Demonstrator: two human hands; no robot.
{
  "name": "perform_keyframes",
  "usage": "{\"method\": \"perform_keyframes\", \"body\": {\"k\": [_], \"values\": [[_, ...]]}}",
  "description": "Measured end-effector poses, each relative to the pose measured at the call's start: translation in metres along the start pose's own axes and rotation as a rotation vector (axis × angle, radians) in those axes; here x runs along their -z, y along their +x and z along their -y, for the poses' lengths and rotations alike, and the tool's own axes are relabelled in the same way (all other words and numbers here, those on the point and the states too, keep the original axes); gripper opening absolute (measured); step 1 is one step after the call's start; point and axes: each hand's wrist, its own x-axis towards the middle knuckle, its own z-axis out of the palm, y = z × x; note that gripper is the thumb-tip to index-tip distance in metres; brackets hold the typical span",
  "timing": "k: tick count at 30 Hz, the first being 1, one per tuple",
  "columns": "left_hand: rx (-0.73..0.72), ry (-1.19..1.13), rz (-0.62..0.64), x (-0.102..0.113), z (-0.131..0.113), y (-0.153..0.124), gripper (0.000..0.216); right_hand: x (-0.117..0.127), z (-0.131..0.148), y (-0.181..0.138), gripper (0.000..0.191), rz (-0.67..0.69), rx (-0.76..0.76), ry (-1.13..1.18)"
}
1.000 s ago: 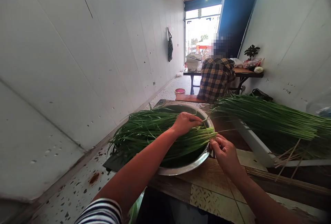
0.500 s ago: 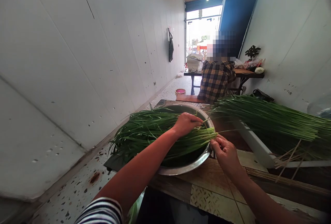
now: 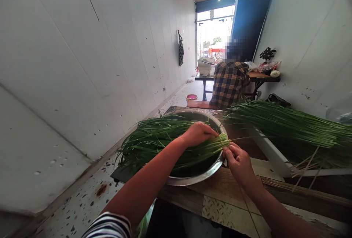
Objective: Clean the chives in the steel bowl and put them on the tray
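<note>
A large bundle of garlic chives point(image 3: 154, 141) lies in a round metal basin point(image 3: 189, 182), its long leaves spilling over the left rim and its pale cut ends at the right rim. My left hand point(image 3: 200, 134) reaches across the top with its fingers closed round the stalks near those ends. Just outside the right rim, my right hand point(image 3: 238, 159) pinches the bottom of the bundle between thumb and fingers. A thin stalk or straw stretches rightward from there. My left fingertips are partly hidden among the stalks.
A second heap of chives point(image 3: 291, 124) lies on a white-edged tray point(image 3: 271, 152) at right, with loose straws point(image 3: 309, 168) by its corner. Beyond sits a person in a plaid shirt point(image 3: 229, 84) at a table point(image 3: 261, 79). A wall point(image 3: 110, 66) runs along the left.
My left hand has shifted slightly right and down, closing onto the stalks near the cut ends. My right hand stays almost in place at the rim.
</note>
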Motion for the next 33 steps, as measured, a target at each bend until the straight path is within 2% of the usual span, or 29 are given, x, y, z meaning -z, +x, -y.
{"method": "perform_keyframes", "body": {"k": [2, 6, 9, 16, 19, 26, 33], "values": [[0.054, 0.022, -0.015, 0.008, 0.005, -0.001, 0.021, 0.000, 0.001, -0.001, 0.033, 0.014, 0.035, -0.019], [0.320, 0.276, -0.219, 0.010, 0.029, 0.001, 0.019, -0.001, 0.003, -0.004, 0.032, 0.010, 0.105, -0.097], [0.412, 0.409, -0.194, 0.004, 0.039, 0.003, 0.013, -0.001, 0.003, -0.006, 0.031, -0.010, 0.137, -0.129], [0.432, 0.329, -0.029, 0.004, 0.038, 0.001, 0.010, -0.001, 0.007, -0.007, 0.032, -0.013, 0.130, -0.107], [0.437, 0.307, -0.054, 0.006, 0.040, 0.000, 0.009, -0.002, 0.008, -0.006, 0.032, -0.017, 0.128, -0.104], [0.299, 0.008, -0.200, -0.001, 0.030, 0.002, 0.019, 0.002, 0.007, -0.001, 0.034, 0.026, 0.084, -0.044], [0.237, 0.045, -0.239, -0.012, 0.010, 0.007, 0.015, 0.003, 0.006, 0.001, 0.037, 0.043, 0.015, -0.005]]}}
